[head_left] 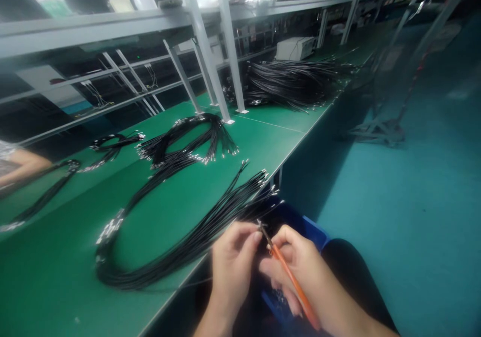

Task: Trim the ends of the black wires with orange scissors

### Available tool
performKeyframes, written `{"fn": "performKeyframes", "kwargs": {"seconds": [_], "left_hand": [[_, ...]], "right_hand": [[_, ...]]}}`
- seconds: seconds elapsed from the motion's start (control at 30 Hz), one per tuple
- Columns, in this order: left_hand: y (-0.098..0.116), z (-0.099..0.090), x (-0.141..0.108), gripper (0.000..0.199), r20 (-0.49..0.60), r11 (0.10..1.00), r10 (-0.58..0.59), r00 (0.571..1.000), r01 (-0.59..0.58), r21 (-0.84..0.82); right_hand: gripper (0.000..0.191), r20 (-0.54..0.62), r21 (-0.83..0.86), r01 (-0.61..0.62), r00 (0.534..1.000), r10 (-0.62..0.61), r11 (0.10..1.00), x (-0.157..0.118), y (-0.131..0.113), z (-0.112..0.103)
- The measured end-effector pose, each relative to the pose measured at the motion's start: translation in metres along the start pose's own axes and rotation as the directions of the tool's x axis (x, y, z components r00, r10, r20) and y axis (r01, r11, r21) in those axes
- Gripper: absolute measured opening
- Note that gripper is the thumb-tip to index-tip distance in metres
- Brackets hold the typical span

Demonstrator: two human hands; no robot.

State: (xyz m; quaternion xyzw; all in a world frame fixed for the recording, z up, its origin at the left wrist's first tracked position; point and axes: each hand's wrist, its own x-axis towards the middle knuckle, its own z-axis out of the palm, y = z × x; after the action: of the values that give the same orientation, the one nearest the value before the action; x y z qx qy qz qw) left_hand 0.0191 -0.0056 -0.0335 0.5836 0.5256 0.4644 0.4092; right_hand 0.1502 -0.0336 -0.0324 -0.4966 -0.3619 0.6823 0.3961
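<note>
Plainly, the long bundle of black cables (150, 275) should be heavy as a whole yet light strand by strand. It curves in a U on the green bench (180, 212), its free ends fanned out at the near edge, some of them past it. The jackets look smooth, so strands could slide over one another; the cable is probably springy rather than limp, and the pale tips (264, 175) are likely the fragile part. To shift the lot, the thick bend, well in from that edge, would be the place to hold; for one strand, pinch just behind its tip.

Off the bench's near edge, the left hand (233, 258) has thumb and fingertips pressed together; what they pinch is too small to tell. The right hand (295, 257) is wrapped around orange-handled pliers (293, 277), their nose at the left fingertips. Whether the jaws are closed cannot be told.
</note>
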Motion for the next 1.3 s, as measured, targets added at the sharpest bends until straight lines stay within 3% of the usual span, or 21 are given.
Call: {"fn": "performKeyframes", "kwargs": {"seconds": [0.2,0.33,0.6,0.97,1.03,1.13,1.2,1.3], "left_hand": [[-0.003,0.002,0.002,0.007,-0.026,0.999,0.013,1.000,-0.011,0.051],[-0.008,0.003,0.000,0.006,-0.076,0.996,0.047,0.996,-0.041,0.075],[-0.012,0.005,-0.004,0.004,-0.064,0.985,0.114,0.991,-0.104,0.141],[-0.018,0.007,-0.002,0.005,-0.050,0.976,0.132,0.990,-0.121,0.184],[-0.018,0.006,-0.001,0.006,-0.054,0.971,0.144,0.988,-0.131,0.200],[-0.018,0.009,0.001,0.006,-0.062,0.954,0.175,0.983,-0.154,0.256],[-0.020,0.014,0.000,0.007,0.029,0.916,0.175,0.984,-0.174,0.361],[-0.026,0.021,-0.005,0.007,0.343,0.772,0.122,0.931,-0.307,0.557]], "right_hand": [[0.024,0.036,0.042,-0.013,0.999,0.012,0.999,-0.003,0.004,-0.008],[0.019,0.051,-0.031,-0.032,0.998,0.034,0.999,-0.007,0.004,-0.009],[0.024,-0.064,-0.108,-0.092,0.994,0.086,0.990,0.002,-0.006,0.001],[0.022,-0.014,-0.132,-0.118,0.993,0.118,0.984,0.000,-0.006,-0.003],[0.023,-0.045,-0.186,-0.108,0.994,0.101,0.977,-0.002,-0.003,-0.004],[0.023,-0.112,-0.196,-0.003,0.994,-0.019,0.981,-0.006,0.005,-0.009],[0.024,-0.207,-0.144,0.084,0.972,-0.113,0.986,-0.006,0.008,-0.016],[0.033,-0.316,-0.068,0.197,0.926,-0.208,0.978,-0.004,0.006,-0.028]]}}
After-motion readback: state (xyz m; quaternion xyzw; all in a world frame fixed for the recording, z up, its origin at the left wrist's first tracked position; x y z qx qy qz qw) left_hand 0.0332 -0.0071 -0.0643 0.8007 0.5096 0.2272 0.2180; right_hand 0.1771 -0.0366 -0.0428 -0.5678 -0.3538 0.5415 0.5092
